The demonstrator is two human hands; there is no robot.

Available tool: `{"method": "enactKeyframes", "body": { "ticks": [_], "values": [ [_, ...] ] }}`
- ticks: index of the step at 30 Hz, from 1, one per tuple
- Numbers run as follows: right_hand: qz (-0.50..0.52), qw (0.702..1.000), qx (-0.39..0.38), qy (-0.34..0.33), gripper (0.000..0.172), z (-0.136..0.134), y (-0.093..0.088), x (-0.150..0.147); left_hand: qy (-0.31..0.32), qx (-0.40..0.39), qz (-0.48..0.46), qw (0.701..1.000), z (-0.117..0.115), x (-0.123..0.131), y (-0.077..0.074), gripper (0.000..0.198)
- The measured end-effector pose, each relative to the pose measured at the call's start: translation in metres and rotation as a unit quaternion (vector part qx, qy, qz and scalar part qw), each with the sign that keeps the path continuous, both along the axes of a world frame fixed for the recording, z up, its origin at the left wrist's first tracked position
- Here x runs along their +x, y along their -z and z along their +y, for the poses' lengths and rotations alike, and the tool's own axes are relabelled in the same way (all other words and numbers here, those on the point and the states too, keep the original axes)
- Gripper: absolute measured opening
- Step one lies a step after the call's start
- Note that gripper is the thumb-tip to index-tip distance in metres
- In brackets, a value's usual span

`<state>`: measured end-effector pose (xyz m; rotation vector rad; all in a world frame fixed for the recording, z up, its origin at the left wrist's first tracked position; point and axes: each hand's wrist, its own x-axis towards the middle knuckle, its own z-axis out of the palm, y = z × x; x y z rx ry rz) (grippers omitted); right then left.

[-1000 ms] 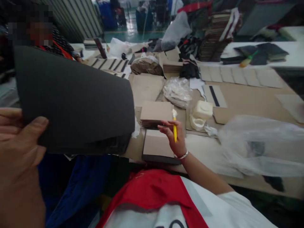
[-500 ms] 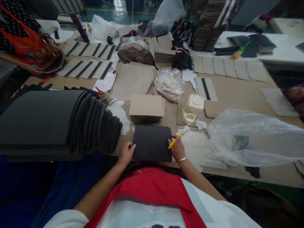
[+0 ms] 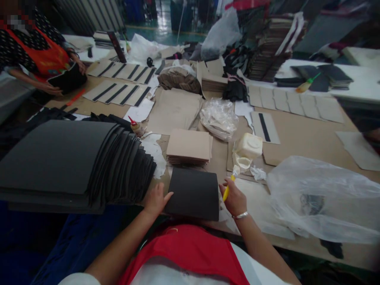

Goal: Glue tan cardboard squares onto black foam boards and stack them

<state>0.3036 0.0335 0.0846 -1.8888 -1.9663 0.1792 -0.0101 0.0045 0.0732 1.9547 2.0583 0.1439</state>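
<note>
A dark sheet [image 3: 193,194] lies flat at the table's front edge, before my body. My left hand [image 3: 156,200] is open, with its thumb at the sheet's left edge and its fingers spread toward the big stack of dark sheets [image 3: 59,158]. In my right hand [image 3: 234,198] is a paintbrush [image 3: 230,184] with a yellow handle, its pale bristles pointing away from me. That hand is just off the sheet's right edge. Beyond the bristles stands a cut-open plastic jug [image 3: 248,145] with whitish residue. Behind the sheet sits a stack of tan boards [image 3: 188,144].
A clear plastic bag [image 3: 323,198] covers the right front of the table. A red-tipped glue bottle [image 3: 136,127] stands behind the dark stack. Boards with black strips [image 3: 118,93] lie at the left, near a co-worker in an orange apron [image 3: 52,57] holding a dark piece.
My right hand has come off the sheet's edge, moving right with the brush, whose bristles are now near the jug. My left fingers have spread. The view has tilted slightly.
</note>
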Motion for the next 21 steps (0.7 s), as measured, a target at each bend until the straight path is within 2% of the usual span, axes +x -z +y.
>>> {"method": "enactKeyframes", "body": {
  "ticks": [2, 4, 6, 8, 11, 14, 17, 21],
  "values": [
    [0.083, 0.996, 0.043, 0.003, 0.042, 0.019, -0.026, 0.003, 0.05, 0.064, 0.007, 0.997, 0.016, 0.01, -0.012, 0.028],
    [0.217, 0.974, 0.058, 0.001, 0.044, 0.049, -0.052, -0.006, 0.113, 0.136, -0.014, 0.984, 0.041, 0.03, -0.021, 0.028],
    [0.354, 0.935, 0.016, -0.017, 0.046, 0.085, -0.072, -0.031, 0.165, 0.185, -0.025, 0.968, 0.071, 0.053, -0.025, 0.039],
    [0.439, 0.894, -0.069, -0.048, 0.045, 0.121, -0.081, -0.068, 0.197, 0.179, -0.019, 0.964, 0.101, 0.073, -0.022, 0.055],
    [0.484, 0.855, -0.173, -0.071, 0.036, 0.163, -0.07, -0.125, 0.198, 0.105, -0.006, 0.975, 0.132, 0.088, -0.008, 0.066],
    [0.478, 0.844, -0.225, -0.089, 0.028, 0.192, -0.044, -0.161, 0.19, 0.071, -0.003, 0.979, 0.142, 0.088, 0.004, 0.064],
    [0.463, 0.852, -0.229, -0.084, 0.02, 0.218, -0.026, -0.175, 0.196, 0.073, 0.0, 0.978, 0.14, 0.086, 0.008, 0.065],
    [0.487, 0.856, -0.173, -0.004, 0.015, 0.251, -0.02, -0.175, 0.196, 0.075, 0.007, 0.978, 0.138, 0.087, 0.006, 0.069]
  ]
}}
